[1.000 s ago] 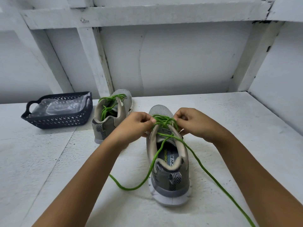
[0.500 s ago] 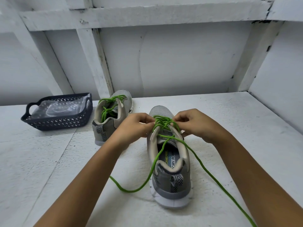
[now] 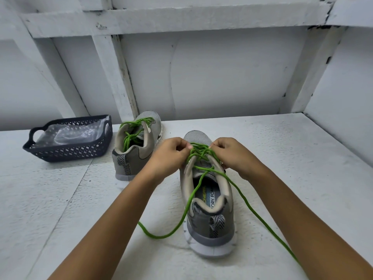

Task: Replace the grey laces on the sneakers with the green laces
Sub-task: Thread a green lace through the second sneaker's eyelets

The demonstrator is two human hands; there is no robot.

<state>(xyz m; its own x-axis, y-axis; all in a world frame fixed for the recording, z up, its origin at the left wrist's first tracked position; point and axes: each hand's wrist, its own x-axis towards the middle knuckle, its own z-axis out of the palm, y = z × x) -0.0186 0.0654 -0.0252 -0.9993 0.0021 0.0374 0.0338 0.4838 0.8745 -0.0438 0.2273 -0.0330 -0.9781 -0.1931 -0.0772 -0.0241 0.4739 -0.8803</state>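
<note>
Here green lace [image 3: 198,156] pinched between left hand [image 3: 169,156], right hand [image 3: 232,154]

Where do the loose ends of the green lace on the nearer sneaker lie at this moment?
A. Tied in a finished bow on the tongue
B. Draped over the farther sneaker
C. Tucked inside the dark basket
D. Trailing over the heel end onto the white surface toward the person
D: the green lace runs from the eyelets of the nearer sneaker back onto the white surface, while the left hand and right hand pinch it at the eyelets.
</note>
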